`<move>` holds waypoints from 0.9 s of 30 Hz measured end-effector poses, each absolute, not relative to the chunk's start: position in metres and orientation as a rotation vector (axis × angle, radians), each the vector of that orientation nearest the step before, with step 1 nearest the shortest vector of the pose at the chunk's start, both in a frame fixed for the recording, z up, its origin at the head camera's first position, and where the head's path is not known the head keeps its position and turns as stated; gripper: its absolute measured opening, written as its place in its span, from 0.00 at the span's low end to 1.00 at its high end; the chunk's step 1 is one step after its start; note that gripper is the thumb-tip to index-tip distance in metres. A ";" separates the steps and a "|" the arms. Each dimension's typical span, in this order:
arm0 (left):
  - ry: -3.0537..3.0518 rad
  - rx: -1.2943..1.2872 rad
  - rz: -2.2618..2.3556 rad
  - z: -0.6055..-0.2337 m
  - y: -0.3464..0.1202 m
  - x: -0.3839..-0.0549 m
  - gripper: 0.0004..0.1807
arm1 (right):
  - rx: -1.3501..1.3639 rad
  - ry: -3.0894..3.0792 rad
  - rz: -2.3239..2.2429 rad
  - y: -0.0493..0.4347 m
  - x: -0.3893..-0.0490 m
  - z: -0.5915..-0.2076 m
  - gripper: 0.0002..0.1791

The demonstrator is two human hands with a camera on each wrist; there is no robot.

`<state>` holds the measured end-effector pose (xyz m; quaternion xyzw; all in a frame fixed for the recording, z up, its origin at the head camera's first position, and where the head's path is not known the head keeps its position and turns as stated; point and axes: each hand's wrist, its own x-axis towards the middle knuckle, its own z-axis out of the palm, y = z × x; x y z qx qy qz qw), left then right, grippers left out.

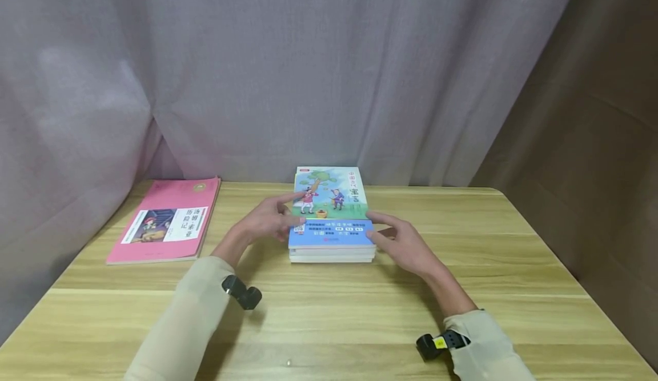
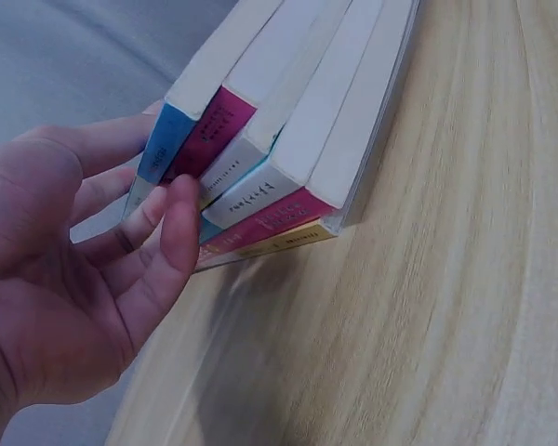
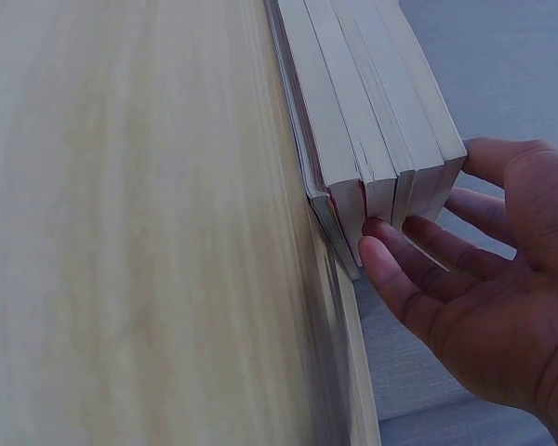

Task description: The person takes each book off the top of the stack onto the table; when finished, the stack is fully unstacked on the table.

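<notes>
A stack of several books stands squared up on the wooden table. Its top book [image 1: 331,205] has a green picture cover with a blue band at the near end. My left hand [image 1: 265,219] is at the stack's left side, its fingertips [image 2: 179,218] right at the coloured spines [image 2: 274,209]. On the opposite side is my right hand [image 1: 403,245], with fingers [image 3: 386,260] against the pale page edges [image 3: 381,195]. Both hands have relaxed, spread fingers, and their thumbs reach the edges of the top cover in the head view.
A pink book [image 1: 164,221] with a picture panel lies at the left of the wooden table [image 1: 329,318]. Behind the table's far edge hangs a grey curtain [image 1: 257,72]. Each sleeve cuff carries a small black camera [image 1: 241,292].
</notes>
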<state>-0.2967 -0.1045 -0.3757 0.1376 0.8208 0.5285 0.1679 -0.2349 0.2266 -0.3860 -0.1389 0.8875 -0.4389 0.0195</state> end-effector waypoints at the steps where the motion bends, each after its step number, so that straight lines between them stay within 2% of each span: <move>1: 2.325 0.392 1.510 -0.376 -0.105 -0.297 0.43 | -0.437 2.753 -1.361 0.227 -0.235 -0.386 0.31; 15: 2.221 0.354 1.631 -0.385 -0.125 -0.288 0.44 | -0.473 2.746 -1.372 0.228 -0.237 -0.386 0.26; 27: 2.084 0.329 1.746 -0.388 -0.133 -0.281 0.52 | -0.428 2.737 -1.375 0.228 -0.237 -0.387 0.27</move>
